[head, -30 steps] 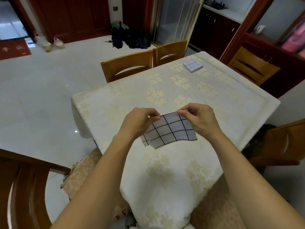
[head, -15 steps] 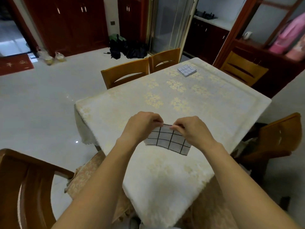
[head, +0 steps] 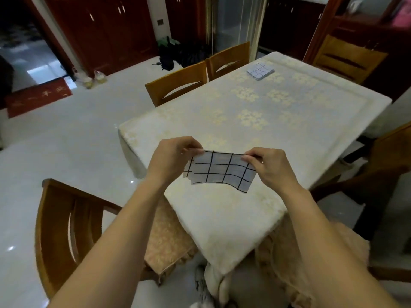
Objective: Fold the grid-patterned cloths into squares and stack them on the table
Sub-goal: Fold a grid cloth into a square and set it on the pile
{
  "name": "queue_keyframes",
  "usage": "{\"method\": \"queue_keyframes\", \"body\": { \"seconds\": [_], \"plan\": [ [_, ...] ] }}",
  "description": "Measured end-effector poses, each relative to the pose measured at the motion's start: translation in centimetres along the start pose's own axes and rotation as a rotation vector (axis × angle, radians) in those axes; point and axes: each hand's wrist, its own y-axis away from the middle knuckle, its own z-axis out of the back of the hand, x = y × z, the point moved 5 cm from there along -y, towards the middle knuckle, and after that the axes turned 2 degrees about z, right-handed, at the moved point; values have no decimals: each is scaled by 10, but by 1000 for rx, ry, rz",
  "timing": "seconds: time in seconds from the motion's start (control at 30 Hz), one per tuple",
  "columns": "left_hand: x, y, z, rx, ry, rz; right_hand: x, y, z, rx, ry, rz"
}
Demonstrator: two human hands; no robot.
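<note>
A white cloth with a black grid [head: 219, 171], folded to a wide strip, hangs in the air just above the near part of the table [head: 222, 218]. My left hand [head: 172, 158] pinches its upper left corner and my right hand [head: 270, 166] pinches its upper right corner, so the top edge is stretched between them and the lower edge droops. A small folded stack of grid cloths [head: 260, 71] lies at the far end of the table, well beyond both hands.
The table wears a cream tablecloth with gold flowers. Wooden chairs stand at the near left [head: 66, 230], at the far left side [head: 178, 85], at the far right [head: 347, 58] and at the right edge [head: 391, 156]. More cloth lies below the table's near corner [head: 204, 292].
My hands have moved apart, and the cloth is now stretched wider between them. The view has shifted, so the table sits further right and up.
</note>
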Motion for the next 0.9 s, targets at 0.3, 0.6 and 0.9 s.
{"method": "queue_keyframes", "body": {
  "seconds": [0.3,0.6,0.9],
  "plan": [
    [14,36,52,-34,44,-53,60,27,-22,-85,24,42],
    [82,78,138,32,64,-215,221,27,-135,-102,98,122],
    [221,102,265,140,-57,-265,366,9,-271,-50,126,80]
  ]
}}
